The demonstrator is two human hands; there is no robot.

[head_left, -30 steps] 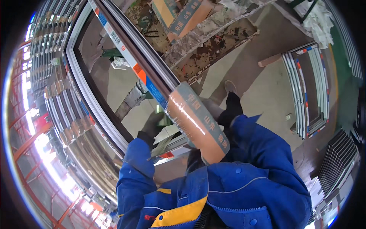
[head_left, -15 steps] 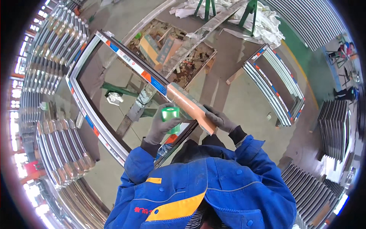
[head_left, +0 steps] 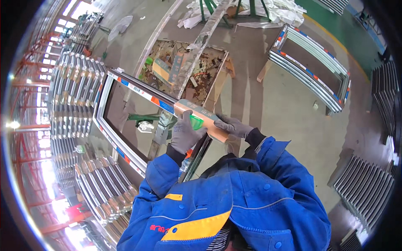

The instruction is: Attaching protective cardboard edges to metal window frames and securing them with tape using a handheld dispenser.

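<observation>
A folded piece of cardboard (head_left: pixel 215 134), brown with a grey printed face, wraps round the near corner of a rectangular metal frame stack (head_left: pixel 144 95). My left hand (head_left: pixel 183 137), in a grey glove, grips a roll of green tape (head_left: pixel 196 122) and brings it up against the cardboard. The hand hides part of the roll. Gloved in grey as well, my right hand (head_left: pixel 235 126) clasps the cardboard's right end, its thumb lying on the upper face. Whether any tape is stuck down cannot be made out.
Green-legged trestles (head_left: pixel 140 117) support the frames. Beyond them lies a shallow scrap-filled tray (head_left: pixel 213 90) with cardboard pieces. Another frame stack (head_left: pixel 307 71) is at the far right, with bundled profiles (head_left: pixel 363 190) nearer. White sheeting (head_left: pixel 282 14) lies at the back.
My left hand has brought the tape roll right and against the cardboard, turning it. My right hand has slid slightly left along the cardboard. The whole view has shifted.
</observation>
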